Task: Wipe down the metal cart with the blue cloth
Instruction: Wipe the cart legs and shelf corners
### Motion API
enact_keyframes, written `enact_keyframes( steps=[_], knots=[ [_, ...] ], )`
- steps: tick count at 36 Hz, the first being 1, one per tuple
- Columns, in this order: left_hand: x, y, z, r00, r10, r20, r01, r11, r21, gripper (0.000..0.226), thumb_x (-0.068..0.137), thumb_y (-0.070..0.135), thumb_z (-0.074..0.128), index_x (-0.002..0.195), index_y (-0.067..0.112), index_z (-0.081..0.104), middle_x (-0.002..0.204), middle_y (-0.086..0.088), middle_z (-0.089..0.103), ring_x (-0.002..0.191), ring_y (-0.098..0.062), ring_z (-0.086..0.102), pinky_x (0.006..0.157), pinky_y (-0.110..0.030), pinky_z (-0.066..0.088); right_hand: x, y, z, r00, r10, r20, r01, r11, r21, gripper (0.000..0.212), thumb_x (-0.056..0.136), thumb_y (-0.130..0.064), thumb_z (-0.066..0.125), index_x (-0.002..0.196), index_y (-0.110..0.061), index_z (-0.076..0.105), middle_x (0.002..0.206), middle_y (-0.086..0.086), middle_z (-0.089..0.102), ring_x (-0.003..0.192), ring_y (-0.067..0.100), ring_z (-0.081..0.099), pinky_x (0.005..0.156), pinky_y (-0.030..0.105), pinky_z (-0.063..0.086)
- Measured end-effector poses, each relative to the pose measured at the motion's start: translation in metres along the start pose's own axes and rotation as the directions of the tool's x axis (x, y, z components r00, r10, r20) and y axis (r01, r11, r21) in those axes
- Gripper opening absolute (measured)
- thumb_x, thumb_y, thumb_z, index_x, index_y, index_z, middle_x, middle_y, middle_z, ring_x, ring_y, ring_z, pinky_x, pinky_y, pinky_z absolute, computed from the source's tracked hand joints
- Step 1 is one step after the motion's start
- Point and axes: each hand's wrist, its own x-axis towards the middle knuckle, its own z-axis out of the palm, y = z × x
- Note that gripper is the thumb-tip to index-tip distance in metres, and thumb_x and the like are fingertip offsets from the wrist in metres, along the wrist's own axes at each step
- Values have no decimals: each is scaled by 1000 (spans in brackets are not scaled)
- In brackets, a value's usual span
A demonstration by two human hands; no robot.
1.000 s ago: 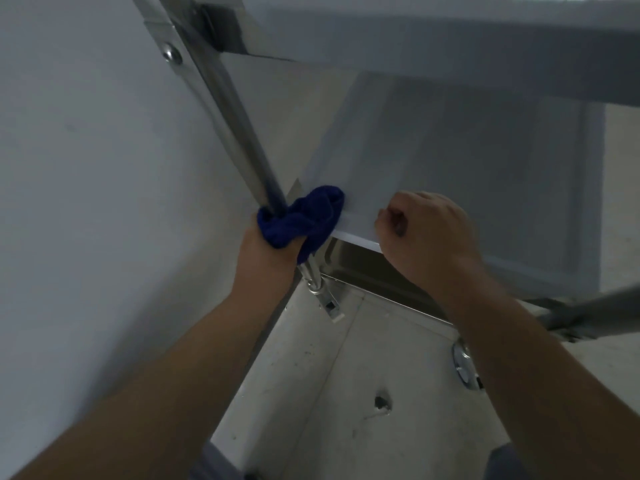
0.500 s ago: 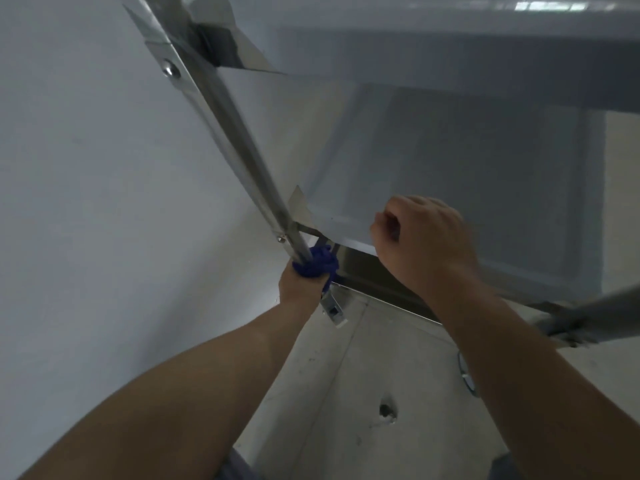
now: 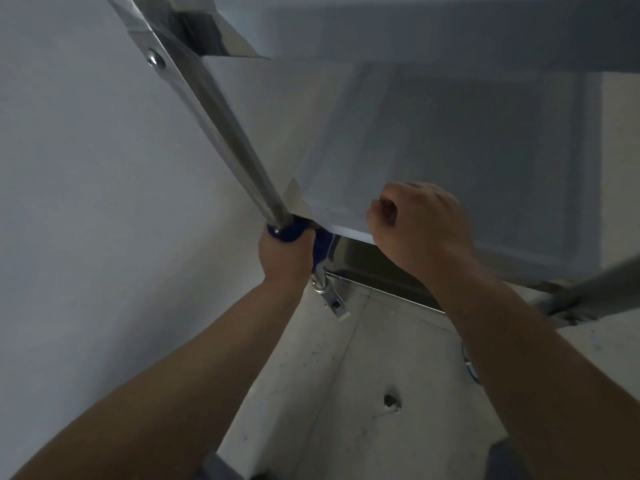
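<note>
Left hand (image 3: 284,254) is wrapped around the cart's (image 3: 450,140) post (image 3: 221,123) with the cloth (image 3: 289,232) bunched between palm and metal, just below the shelf (image 3: 346,220) corner. Right hand (image 3: 420,226) is curled over the shelf's front edge, gripping it.

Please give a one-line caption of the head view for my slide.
Left hand wraps the blue cloth around the cart's upright post; right hand grips the shelf edge.

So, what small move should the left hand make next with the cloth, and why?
Probably slide down the post toward the caster fitting: the left hand grips the blue cloth around the post at the shelf corner, a short bare stretch shows below, and the right hand grips the shelf edge.
</note>
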Motion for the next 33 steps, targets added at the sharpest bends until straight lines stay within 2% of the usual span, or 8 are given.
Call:
enact_keyframes(
  steps=[2,7,10,13,18,24,29,33],
  knots=[
    [-5,6,-4,999,49,-6,-50,998,-34,31,78,12,75,93,38,66,91,7,75,91,-20,74,77,-39,62,0,-2,1,1000,3,-1,-3,1000,-11,31,99,-39,52,71,-25,52,66,-9,54,68,21,52,72,33,38],
    [-4,-9,2,993,113,-18,-112,994,6,39,80,3,77,106,27,60,94,12,71,83,4,69,67,-16,55,1,-5,8,1000,-10,0,10,1000,-21,31,97,-38,53,70,-25,49,65,-12,46,69,21,47,74,34,37],
    [1,-23,5,999,-35,37,34,999,20,43,75,9,82,110,27,64,101,6,74,95,-9,72,81,-33,62,2,-3,9,1000,-10,-10,10,999,-31,31,97,-37,54,69,-25,47,66,-12,45,70,21,46,75,33,35],
    [12,-51,-1,946,-191,263,161,978,132,62,60,30,81,120,22,69,107,-6,77,101,-28,75,87,-53,63,2,-3,7,1000,-14,13,14,1000,-19,30,98,-39,54,71,-27,48,67,-13,48,71,20,50,78,33,37],
    [11,-61,4,847,-431,313,414,902,121,52,84,-2,79,128,13,55,103,-2,67,92,-19,66,77,-33,57,-2,0,6,999,-32,14,32,999,0,30,99,-37,54,71,-27,49,66,-14,48,69,17,47,77,33,37],
    [13,-63,10,891,-405,206,385,914,128,58,81,-1,80,134,8,60,114,-12,72,101,-30,71,68,-30,59,-4,1,1,999,-42,11,42,999,-19,28,100,-37,53,74,-26,53,71,-11,53,71,17,48,76,32,35],
    [17,-58,5,909,-348,229,350,936,34,59,63,8,83,121,11,69,104,-21,76,93,-43,76,74,-53,65,-3,0,1,999,-38,19,38,999,-25,28,101,-39,51,78,-25,55,73,-9,55,75,18,52,77,33,37],
    [4,-10,0,963,-204,175,218,974,-60,26,80,-11,68,105,-4,67,75,-18,71,62,-36,71,51,-34,57,-2,-3,3,999,-33,22,33,999,-10,29,101,-39,51,76,-26,53,70,-11,51,74,18,51,79,33,37]
  ],
)
